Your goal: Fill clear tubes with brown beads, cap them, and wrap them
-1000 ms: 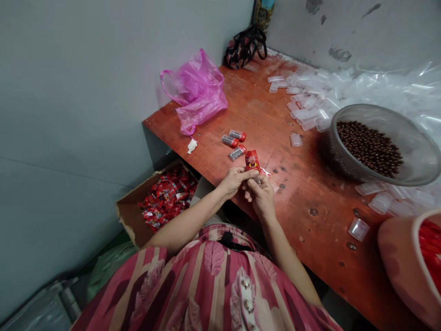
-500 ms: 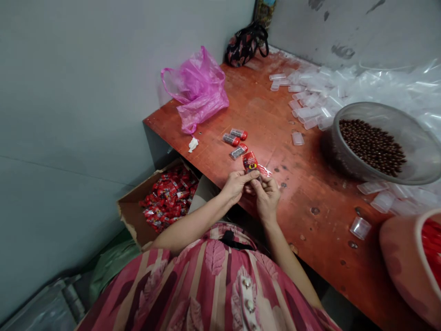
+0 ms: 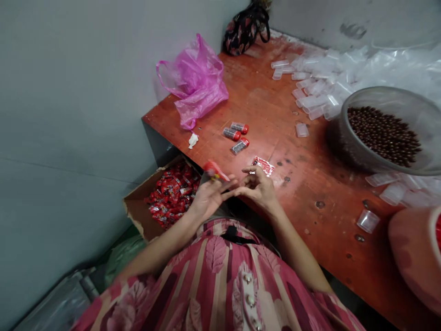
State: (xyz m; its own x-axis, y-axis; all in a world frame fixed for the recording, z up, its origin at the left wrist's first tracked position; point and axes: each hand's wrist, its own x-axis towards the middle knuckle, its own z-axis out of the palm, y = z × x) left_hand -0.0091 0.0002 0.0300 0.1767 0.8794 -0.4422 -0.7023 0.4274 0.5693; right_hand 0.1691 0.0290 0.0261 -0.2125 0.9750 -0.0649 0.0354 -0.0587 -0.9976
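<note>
My left hand (image 3: 211, 198) is over the table's near edge, slightly blurred, with a small red printed packet (image 3: 214, 171) at its fingers. The packet is smeared by motion; it appears to be gripped at its lower end. Close by, my right hand (image 3: 259, 187) has thumb and fingers apart with nothing between them, its thumb near the left fingertips. Just beyond the right hand lies a flat red wrapper (image 3: 263, 166). Three clear tubes with red caps and dark contents (image 3: 240, 146) rest on the table farther out.
An open cardboard box (image 3: 134, 209) of red packets stands below the table edge at left. A pink plastic bag (image 3: 201, 85) lies on the table (image 3: 306, 184). A grey bowl (image 3: 344, 138) of brown balls, many clear tubes (image 3: 320, 99) and a pink tub (image 3: 409, 257) are at right.
My hands have come apart. The left has moved left toward the box with the red packet, and the right has let go of it and opened.
</note>
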